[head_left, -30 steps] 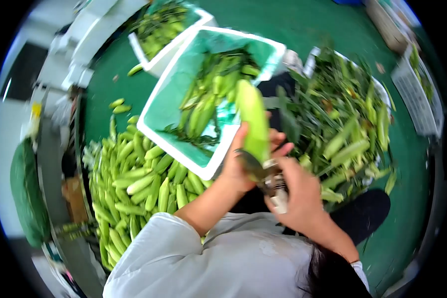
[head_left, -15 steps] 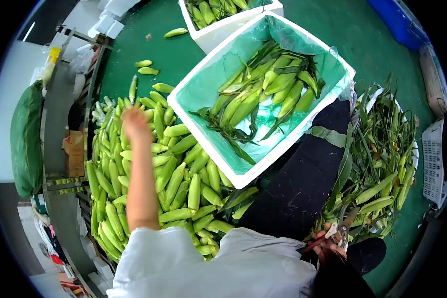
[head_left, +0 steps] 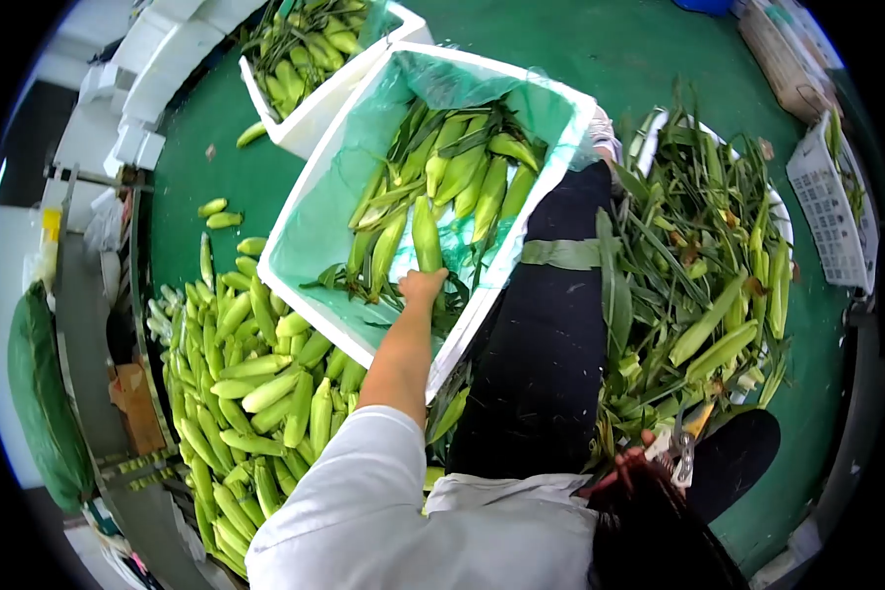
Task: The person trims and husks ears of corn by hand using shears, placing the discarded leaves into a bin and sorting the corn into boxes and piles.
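Head view: left grip (head_left: pixel 423 285) clasped a corn ear (head_left: pixel 426 236) in the white box (head_left: pixel 487 69); right grip (head_left: pixel 641 454) held metal shears (head_left: pixel 685 458).

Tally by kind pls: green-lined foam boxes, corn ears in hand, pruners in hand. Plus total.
Green-lined foam boxes (near box, far box): 2
Corn ear in the left hand: 1
Pruners in the right hand, partly hidden: 1
Total: 4
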